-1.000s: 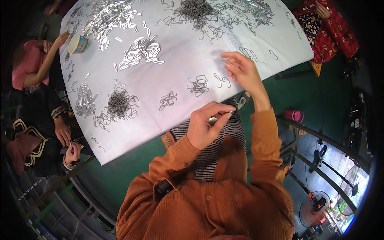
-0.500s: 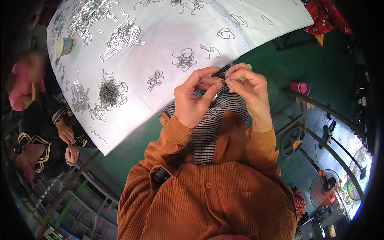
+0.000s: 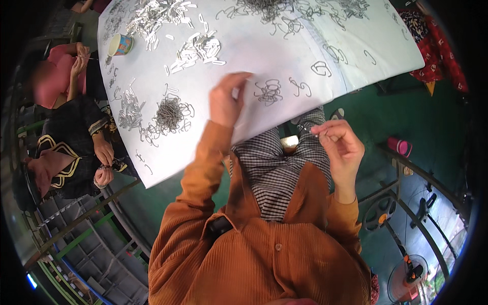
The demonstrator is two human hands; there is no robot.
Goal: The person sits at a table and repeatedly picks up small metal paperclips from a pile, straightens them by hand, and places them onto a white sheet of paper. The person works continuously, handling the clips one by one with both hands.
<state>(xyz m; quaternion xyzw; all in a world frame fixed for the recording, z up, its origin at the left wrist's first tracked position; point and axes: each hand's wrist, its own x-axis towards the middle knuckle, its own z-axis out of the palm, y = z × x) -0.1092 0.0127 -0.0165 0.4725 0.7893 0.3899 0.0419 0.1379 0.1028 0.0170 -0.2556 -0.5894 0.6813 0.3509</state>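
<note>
My left hand (image 3: 225, 101) reaches out over the near part of the white table (image 3: 305, 46), back up and fingers bent, with nothing seen in it. It hovers just left of a small tangle of bent metal wire pieces (image 3: 268, 92). My right hand (image 3: 339, 147) stays lower, above my checked lap beside the table edge. Its thumb and fingers pinch a small wire piece (image 3: 307, 129). Two loose wire hooks (image 3: 300, 87) lie right of the tangle.
Heaps of wire pieces (image 3: 170, 112) and a paper cup (image 3: 120, 44) lie on the table's left half. Two people (image 3: 66, 142) sit at the left edge, working with their hands. A pink cup (image 3: 401, 146) and a fan (image 3: 413, 270) stand on the green floor at right.
Half a second ago both hands were together in front of me on a wire piece. Since then my left hand has gone out onto the table; my right hand has dropped toward my lap.
</note>
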